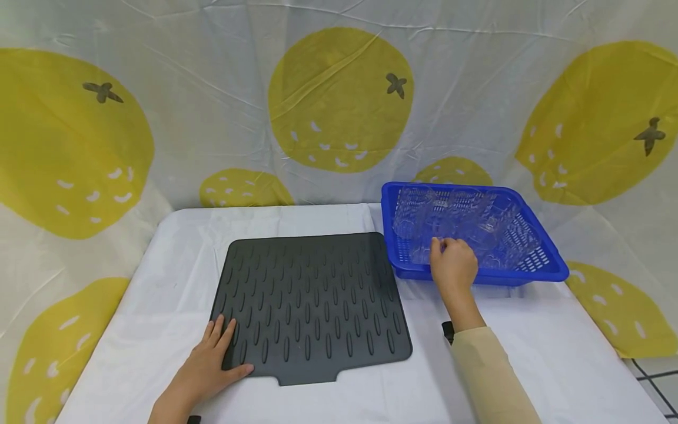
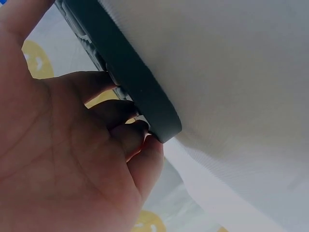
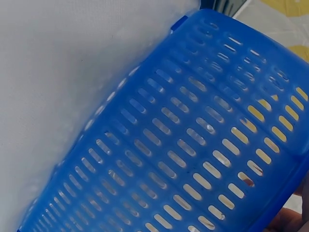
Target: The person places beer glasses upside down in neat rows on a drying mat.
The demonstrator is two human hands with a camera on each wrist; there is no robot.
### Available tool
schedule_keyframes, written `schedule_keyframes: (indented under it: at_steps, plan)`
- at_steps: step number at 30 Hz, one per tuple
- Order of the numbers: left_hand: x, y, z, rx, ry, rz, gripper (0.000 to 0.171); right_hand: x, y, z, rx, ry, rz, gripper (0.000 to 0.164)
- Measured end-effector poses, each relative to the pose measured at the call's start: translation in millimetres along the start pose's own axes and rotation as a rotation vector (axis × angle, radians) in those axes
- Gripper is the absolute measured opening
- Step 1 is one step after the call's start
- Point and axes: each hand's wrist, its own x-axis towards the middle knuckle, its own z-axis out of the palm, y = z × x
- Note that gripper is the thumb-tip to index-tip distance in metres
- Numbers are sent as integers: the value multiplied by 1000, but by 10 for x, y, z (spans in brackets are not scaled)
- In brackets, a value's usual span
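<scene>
My left hand [image 1: 208,366] rests on the near left corner of a dark grey drainer tray [image 1: 304,282] with raised oval ridges. Its fingers lie fairly straight along the left edge, thumb spread on the near edge. In the left wrist view the fingertips touch the side of the tray [image 2: 145,92]. My right hand [image 1: 454,265] reaches over the near rim of a blue slotted basket [image 1: 540,272], fingers curled, seemingly pinching a clear cup. Several clear cups [image 1: 471,221] lie inside the basket. In the right wrist view the basket wall [image 3: 159,125] hides most of the right hand [image 3: 288,221].
A white cloth [image 1: 180,265] covers the table under the tray and basket. Behind stands a white curtain with yellow lemon prints [image 1: 339,100]. The basket is close beside the tray's far right corner. Floor tiles [image 1: 657,377] show at the right.
</scene>
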Motion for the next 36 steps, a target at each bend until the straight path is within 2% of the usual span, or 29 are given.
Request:
schedule_keyframes:
  at_steps: [4, 7, 14, 28, 36]
  plan:
    - [-4, 7, -7, -2, -2, 0, 109, 10, 9, 3, 68, 108, -62, 34]
    - [-5, 9, -7, 0, -1, 0, 108, 23, -3, -18, 112, 149, -91, 33]
    - [4, -3, 1, 7, 6, 2, 109, 28, -95, -138, 205, 164, -66, 31]
    - [-6, -13, 12, 22, 21, 7, 108, 36, -258, -357, 302, 270, -200, 27]
    - [-11, 3, 0, 4, 20, 2, 107, 38, -351, -450, 360, 229, -230, 27]
